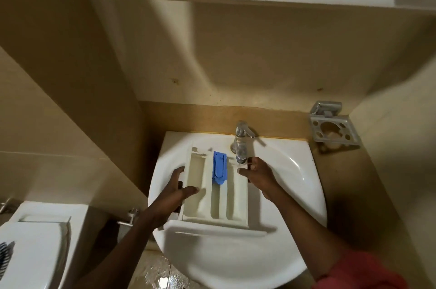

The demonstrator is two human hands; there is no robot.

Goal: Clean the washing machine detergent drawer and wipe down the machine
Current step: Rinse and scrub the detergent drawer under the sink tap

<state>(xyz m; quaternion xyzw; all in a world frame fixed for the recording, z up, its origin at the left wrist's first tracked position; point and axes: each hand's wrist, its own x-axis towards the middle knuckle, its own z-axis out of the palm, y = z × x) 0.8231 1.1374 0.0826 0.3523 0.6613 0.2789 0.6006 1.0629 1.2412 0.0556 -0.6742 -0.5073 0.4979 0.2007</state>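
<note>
Held over the round white ceramic basin (292,185): a cream plastic detergent drawer (212,194) with three long compartments and a blue plastic insert (220,167) in the middle one. Long axis running from the body toward the chrome tap (241,140), front panel nearest the body. Left hand (175,192) wrapped around the left wall, grip closed on it, thumb lying inside the left compartment. Right hand (257,172) at the far right corner, just under the spout, grip holding that wall. Probably rinsing next, right compartment already below the spout. Tap body close, likely to bump the far edge. Metal toothbrush holder (333,127) well apart, on the wall.
</note>
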